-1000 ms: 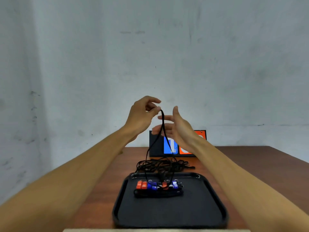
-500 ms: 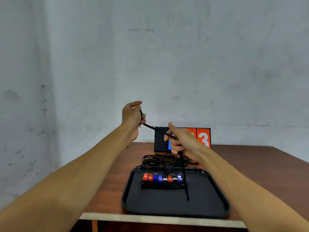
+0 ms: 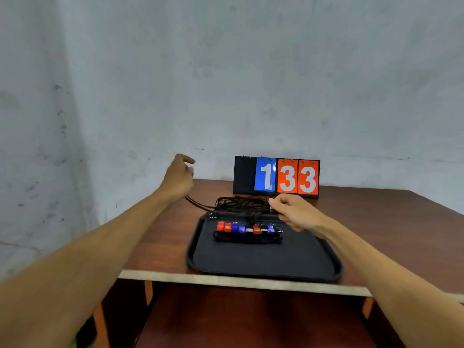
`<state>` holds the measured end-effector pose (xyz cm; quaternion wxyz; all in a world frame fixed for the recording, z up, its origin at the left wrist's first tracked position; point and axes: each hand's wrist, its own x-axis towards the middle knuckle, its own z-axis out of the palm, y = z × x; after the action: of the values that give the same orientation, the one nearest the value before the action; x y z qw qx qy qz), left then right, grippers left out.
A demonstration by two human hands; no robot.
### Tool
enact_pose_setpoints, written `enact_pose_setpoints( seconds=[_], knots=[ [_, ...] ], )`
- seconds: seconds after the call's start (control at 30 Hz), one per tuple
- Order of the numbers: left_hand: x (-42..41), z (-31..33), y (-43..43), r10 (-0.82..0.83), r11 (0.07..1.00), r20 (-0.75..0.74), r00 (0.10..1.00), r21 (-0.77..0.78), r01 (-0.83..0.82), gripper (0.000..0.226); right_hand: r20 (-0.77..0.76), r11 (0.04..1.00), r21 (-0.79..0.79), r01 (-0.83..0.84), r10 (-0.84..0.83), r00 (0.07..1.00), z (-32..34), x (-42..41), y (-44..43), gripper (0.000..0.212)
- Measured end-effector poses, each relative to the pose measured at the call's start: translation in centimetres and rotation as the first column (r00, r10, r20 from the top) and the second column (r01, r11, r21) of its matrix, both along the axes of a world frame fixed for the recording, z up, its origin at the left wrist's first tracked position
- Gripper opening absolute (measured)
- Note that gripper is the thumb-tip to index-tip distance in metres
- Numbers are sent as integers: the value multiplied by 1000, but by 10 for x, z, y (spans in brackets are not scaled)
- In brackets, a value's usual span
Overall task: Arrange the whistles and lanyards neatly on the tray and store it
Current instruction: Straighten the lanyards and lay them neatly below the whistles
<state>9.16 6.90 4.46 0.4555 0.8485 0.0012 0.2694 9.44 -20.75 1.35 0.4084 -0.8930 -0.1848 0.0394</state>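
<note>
A black tray (image 3: 263, 262) lies on the wooden table near its front edge. Several red, blue and white whistles (image 3: 247, 228) stand in a row at the tray's far end, with bundled black cord under them. A tangle of black lanyards (image 3: 238, 204) lies just behind the tray. My left hand (image 3: 178, 182) is raised left of the tangle, fingers curled on a lanyard strand (image 3: 197, 204) that runs down into the heap. My right hand (image 3: 296, 212) hovers over the tray's far right corner, fingers pinched on cord at the tangle's right end.
A flip scoreboard (image 3: 276, 177) showing 1 and 33 stands against the grey wall behind the lanyards. The table's pale front edge (image 3: 226, 280) is close to the tray. A lower wooden shelf (image 3: 251, 317) shows beneath the table.
Both hands have dropped from head height to just above the table. The lanyard that was stretched up between them now lies low, trailing from my left hand into the tangle.
</note>
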Motion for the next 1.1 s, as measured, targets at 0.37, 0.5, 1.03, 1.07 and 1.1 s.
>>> enact_pose_setpoints(
  seconds=[0.37,0.5,1.03,1.07,1.1],
  knots=[
    [-28,9,-32,-468,854,-212,858,140,501,31,287,938,-292,-186,271,919,25,-8,51,38],
    [-32,10,-36,-498,838,-230,836,122,532,32,347,961,-175,-212,262,901,21,-10,60,44],
    [-32,-49,-48,-599,779,-165,784,-348,522,12,-38,832,541,-125,172,984,33,-16,41,23],
    [-31,-51,-47,-601,769,-160,784,-385,511,14,-54,811,579,-91,150,987,33,-15,38,24],
    [-30,-53,-45,-604,756,-154,782,-423,500,16,-74,785,617,-54,126,989,32,-13,35,25]
  ],
)
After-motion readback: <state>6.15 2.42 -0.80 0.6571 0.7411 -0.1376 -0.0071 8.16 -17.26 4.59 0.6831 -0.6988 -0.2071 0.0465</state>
